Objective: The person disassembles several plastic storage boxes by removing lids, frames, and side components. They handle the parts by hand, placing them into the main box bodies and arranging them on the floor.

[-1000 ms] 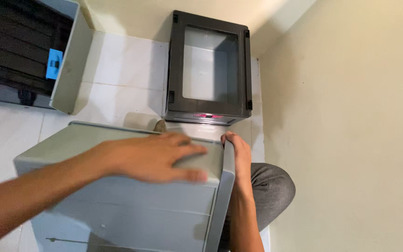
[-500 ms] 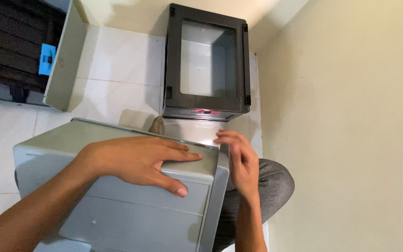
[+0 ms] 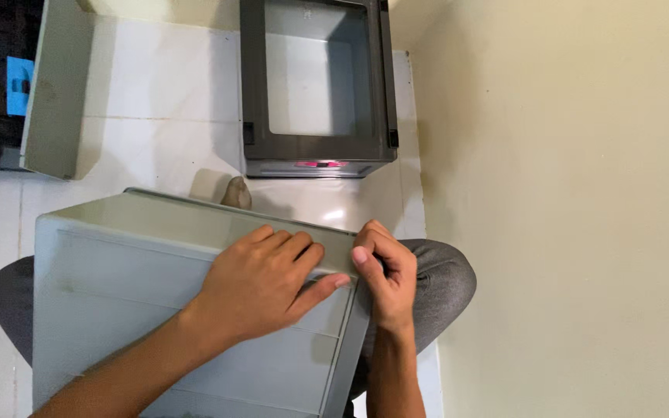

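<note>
Seen from above, a person sat on a white tiled floor (image 3: 164, 85) with a pale grey metal casing (image 3: 141, 302) resting across grey-trousered knees, filling the lower left and centre of the frame. Its long axis ran from lower left to centre right, ending at a folded edge beside the cream wall (image 3: 567, 193).

At far left, a dark slatted unit with a blue tag (image 3: 18, 85) lay behind a beige panel (image 3: 60, 93). Moving right, the left hand (image 3: 261, 282) lay flat on the casing's smooth painted top, fingers together and stretched toward the right-hand corner, the thumb reaching to the edge. That hand pressed rather than gripped.

At the corner itself, the right hand (image 3: 387, 275) was curled, fingers and thumb pinched on the casing's thin rim, touching the left thumb tip. Both hands therefore met at the same corner, the right one nearer the edge and the wall.

Above them, at upper centre, a dark grey box frame (image 3: 315, 151) stood open on the tiles, its hollow interior showing, well apart from the hands.
</note>
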